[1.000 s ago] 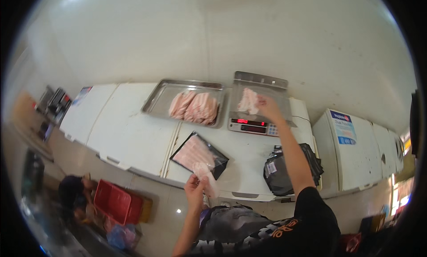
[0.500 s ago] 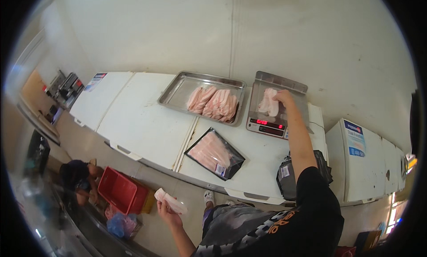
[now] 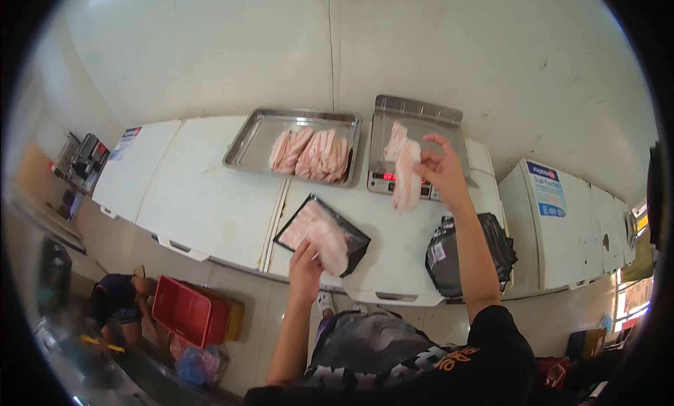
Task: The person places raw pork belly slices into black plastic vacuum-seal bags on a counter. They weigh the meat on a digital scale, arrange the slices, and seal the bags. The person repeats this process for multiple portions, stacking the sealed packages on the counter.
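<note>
My left hand (image 3: pixel 305 271) pinches a pale pork belly slice (image 3: pixel 331 246) above a black tray pack (image 3: pixel 359 243) of sliced meat. Much of the pack's contents lies hidden under that slice. On the right, my right hand (image 3: pixel 444 168) grips the edge of another long pork belly slice (image 3: pixel 405 178) between thumb and fingers. This one hangs over the steel platform of the digital scale (image 3: pixel 419 109) and partly covers its red-lit display. Whether a separate piece rests on the platform behind it, I cannot tell. Folded pork slices (image 3: pixel 323 156) fill the right part of a steel tray (image 3: pixel 246 142).
A stack of black packs (image 3: pixel 449 258) sits by my right forearm on the white chest freezers (image 3: pixel 203 188). Another white freezer (image 3: pixel 537 230) stands to the right. At lower left a person (image 3: pixel 123 297) crouches beside a red crate (image 3: pixel 184 311) and blue plastic bag (image 3: pixel 196 367).
My left hand has brought its slice up from beside the freezer to over the black tray pack. My right hand has drawn a slice toward me off the scale platform. The view has shifted.
</note>
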Motion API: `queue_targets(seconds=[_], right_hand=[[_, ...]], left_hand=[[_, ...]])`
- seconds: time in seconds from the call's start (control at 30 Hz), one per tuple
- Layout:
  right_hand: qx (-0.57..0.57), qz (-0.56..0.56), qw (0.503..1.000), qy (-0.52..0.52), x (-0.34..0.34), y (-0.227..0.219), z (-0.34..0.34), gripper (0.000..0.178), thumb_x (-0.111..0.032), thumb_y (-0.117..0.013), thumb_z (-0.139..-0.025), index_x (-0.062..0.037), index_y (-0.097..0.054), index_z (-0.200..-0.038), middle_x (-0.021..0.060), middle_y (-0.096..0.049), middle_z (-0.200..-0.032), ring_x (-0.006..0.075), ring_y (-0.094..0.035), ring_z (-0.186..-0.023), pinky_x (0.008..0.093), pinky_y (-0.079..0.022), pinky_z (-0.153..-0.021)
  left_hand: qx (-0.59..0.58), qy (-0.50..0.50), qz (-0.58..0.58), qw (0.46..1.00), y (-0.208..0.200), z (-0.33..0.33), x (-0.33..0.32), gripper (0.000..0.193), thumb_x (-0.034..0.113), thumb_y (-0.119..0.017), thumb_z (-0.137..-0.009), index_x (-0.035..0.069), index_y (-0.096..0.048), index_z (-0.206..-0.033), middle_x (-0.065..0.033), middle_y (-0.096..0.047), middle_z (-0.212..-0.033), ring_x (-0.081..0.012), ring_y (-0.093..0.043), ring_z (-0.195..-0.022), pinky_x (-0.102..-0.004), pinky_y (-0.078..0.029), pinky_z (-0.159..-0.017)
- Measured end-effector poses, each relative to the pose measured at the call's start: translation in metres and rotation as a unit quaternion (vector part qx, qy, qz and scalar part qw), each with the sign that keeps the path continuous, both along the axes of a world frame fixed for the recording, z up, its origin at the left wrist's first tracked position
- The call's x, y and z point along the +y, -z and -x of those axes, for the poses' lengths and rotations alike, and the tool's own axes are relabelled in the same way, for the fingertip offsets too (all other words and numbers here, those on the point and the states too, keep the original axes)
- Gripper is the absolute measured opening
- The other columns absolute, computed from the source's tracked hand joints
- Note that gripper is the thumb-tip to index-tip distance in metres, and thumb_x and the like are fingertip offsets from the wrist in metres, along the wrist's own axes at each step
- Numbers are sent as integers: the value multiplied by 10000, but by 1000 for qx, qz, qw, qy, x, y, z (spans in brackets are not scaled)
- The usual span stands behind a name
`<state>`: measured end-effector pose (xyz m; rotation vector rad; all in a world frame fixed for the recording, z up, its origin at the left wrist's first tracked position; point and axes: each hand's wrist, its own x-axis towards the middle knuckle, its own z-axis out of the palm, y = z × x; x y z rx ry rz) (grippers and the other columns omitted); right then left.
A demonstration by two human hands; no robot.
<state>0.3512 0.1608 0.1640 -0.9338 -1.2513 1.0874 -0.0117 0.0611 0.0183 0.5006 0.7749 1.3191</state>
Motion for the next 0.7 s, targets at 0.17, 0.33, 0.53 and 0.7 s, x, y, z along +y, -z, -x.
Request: queue_targets(seconds=[0.17, 0.33, 0.53, 0.7], right_hand=[[-1, 35, 994, -105, -84, 38, 70, 546, 66, -805, -929, -94, -541, -1379, 20, -711, -1099, 121, -685, -1042, 287, -592, -855], [-36, 77, 992, -96, -114, 73, 90, 492, 50, -805, -936, -88, -569, -1345, 15, -702, -1108, 112, -668, -1064, 277, -589, -850], [-58, 88, 991, -84, -122, 86, 86, 461, 38, -821, -933, -74, -616, -1330, 23, -695, -1145, 115, -648, -1085, 274, -590, -849], [-96, 68, 991, -60, -119, 90, 87, 363, -1, -833, -931, -56, -690, -1260, 0, -694, -1126, 91, -652, -1041, 270, -598, -807]], left_hand=[[-41, 123, -15, 991, -21, -43, 3, 411, 248, -581, -1141, 17, -588, -1480, -58, -728, -1251, -179, -719, -1056, -372, -583, -892], [-14, 162, -12, 987, -29, -60, -15, 443, 279, -538, -1164, 11, -581, -1514, -69, -743, -1261, -162, -724, -1038, -335, -580, -881], [9, 162, 12, 987, -25, -59, -29, 462, 274, -551, -1163, 6, -568, -1538, -63, -741, -1283, -151, -723, -1045, -320, -571, -877], [36, 160, -20, 986, -28, -64, -30, 421, 170, -612, -1119, 10, -593, -1508, -34, -742, -1273, -106, -712, -1032, -286, -565, -839]])
